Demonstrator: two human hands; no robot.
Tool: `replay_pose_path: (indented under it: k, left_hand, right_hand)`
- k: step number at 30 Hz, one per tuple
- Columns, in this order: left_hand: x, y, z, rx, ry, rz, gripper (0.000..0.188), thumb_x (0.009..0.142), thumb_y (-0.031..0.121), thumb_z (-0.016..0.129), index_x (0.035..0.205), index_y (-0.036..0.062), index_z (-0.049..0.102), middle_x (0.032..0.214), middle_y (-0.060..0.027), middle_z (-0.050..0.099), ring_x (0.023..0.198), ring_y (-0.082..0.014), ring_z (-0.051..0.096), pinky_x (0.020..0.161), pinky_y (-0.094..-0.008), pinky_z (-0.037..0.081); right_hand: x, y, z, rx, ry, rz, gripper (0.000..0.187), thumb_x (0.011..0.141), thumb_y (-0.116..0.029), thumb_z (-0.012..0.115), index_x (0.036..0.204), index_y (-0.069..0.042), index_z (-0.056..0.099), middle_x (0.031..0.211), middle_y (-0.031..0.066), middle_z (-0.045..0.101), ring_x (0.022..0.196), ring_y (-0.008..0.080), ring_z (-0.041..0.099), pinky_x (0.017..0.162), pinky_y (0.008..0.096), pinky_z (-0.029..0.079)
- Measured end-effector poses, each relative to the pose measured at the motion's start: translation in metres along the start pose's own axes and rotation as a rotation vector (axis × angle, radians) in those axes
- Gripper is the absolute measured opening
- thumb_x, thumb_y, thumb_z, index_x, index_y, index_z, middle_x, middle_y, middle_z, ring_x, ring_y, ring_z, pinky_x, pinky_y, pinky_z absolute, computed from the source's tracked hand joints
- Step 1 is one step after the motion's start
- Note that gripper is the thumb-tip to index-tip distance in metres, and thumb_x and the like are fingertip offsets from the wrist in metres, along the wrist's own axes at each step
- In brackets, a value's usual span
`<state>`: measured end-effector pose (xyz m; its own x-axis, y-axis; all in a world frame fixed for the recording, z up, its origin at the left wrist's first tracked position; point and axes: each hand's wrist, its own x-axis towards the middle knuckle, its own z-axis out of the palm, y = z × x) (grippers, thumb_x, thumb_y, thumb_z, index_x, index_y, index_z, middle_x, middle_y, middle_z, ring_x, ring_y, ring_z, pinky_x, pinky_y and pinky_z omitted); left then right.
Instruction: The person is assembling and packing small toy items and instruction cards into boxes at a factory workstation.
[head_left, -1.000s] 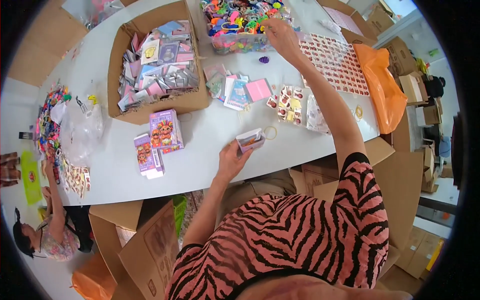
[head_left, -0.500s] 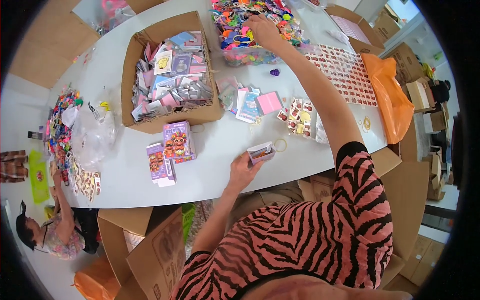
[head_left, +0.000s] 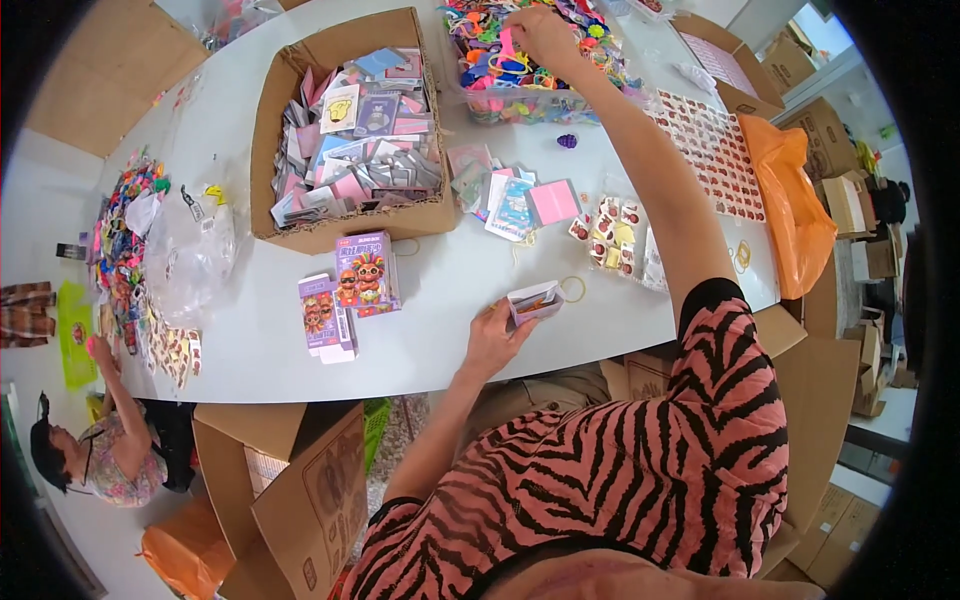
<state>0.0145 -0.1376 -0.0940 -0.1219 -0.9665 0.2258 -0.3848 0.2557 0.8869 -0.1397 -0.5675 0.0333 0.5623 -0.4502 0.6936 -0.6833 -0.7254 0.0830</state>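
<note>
Near the table's front edge, my left hand (head_left: 493, 338) grips a small open carton (head_left: 532, 312) with its top facing up. Something orange-brown shows inside it. My right arm reaches far across the table to a clear plastic bin (head_left: 525, 106) heaped with colourful small trinkets (head_left: 480, 60). There my right hand (head_left: 545, 40) is closed, pinching what looks like a pink plastic trinket (head_left: 507, 42) just over the heap. Two purple printed cartons (head_left: 366, 275) lie to the left of my left hand, one partly over the other.
A cardboard box (head_left: 350, 235) full of small card packets stands left of the bin. Loose packets (head_left: 552, 202), a purple trinket (head_left: 567, 141), bagged stickers (head_left: 612, 232), a sticker sheet (head_left: 710, 150) and an orange bag (head_left: 790, 210) lie nearby. Another person (head_left: 110, 455) works at the far left.
My right hand has risen slightly from the trinket heap, with a pink piece now showing at its fingers. My left hand still holds the carton, now tipped so its inside shows more.
</note>
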Motion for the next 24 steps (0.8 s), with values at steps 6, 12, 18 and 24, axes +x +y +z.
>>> replay_pose_path:
  k: [6, 12, 18, 24]
  left_hand:
    - [0.002, 0.006, -0.002, 0.031, 0.026, 0.022, 0.033, 0.077, 0.019, 0.073, 0.095, -0.0042, 0.057, 0.083, -0.0192, 0.065, 0.074, -0.0355, 0.063, 0.065, -0.0406, 0.052]
    - [0.001, 0.010, -0.004, -0.008, 0.037, 0.004, 0.033, 0.078, 0.019, 0.073, 0.098, -0.0033, 0.058, 0.083, -0.0174, 0.066, 0.072, -0.0321, 0.065, 0.065, -0.0390, 0.052]
    - [0.003, 0.011, -0.003, -0.071, 0.028, -0.055, 0.032, 0.078, 0.018, 0.072, 0.101, 0.0003, 0.060, 0.083, -0.0169, 0.066, 0.071, -0.0320, 0.064, 0.065, -0.0379, 0.051]
    - [0.010, 0.008, -0.006, -0.051, 0.004, -0.037, 0.032, 0.078, 0.020, 0.071, 0.100, 0.0006, 0.059, 0.085, -0.0175, 0.066, 0.077, -0.0346, 0.064, 0.069, -0.0397, 0.051]
  right_hand:
    - [0.019, -0.009, -0.040, 0.295, 0.249, 0.363, 0.014, 0.079, -0.017, 0.062, 0.086, -0.007, 0.068, 0.080, 0.0182, 0.065, 0.069, 0.0327, 0.063, 0.062, 0.0401, 0.049]
    - [0.013, -0.033, -0.112, 1.026, 0.157, 0.671, 0.013, 0.087, -0.014, 0.056, 0.094, -0.006, 0.063, 0.075, 0.0004, 0.061, 0.065, 0.0109, 0.059, 0.058, 0.0268, 0.048]
    - [-0.046, -0.110, -0.184, 1.398, -0.224, 1.022, 0.029, 0.090, -0.022, 0.055, 0.115, -0.007, 0.055, 0.099, 0.0047, 0.065, 0.088, 0.0174, 0.063, 0.081, 0.0359, 0.054]
    - [-0.122, -0.177, -0.209, 1.619, -0.484, 0.899, 0.020, 0.096, -0.022, 0.048, 0.108, -0.009, 0.059, 0.101, 0.0022, 0.064, 0.093, 0.0107, 0.062, 0.080, 0.0290, 0.052]
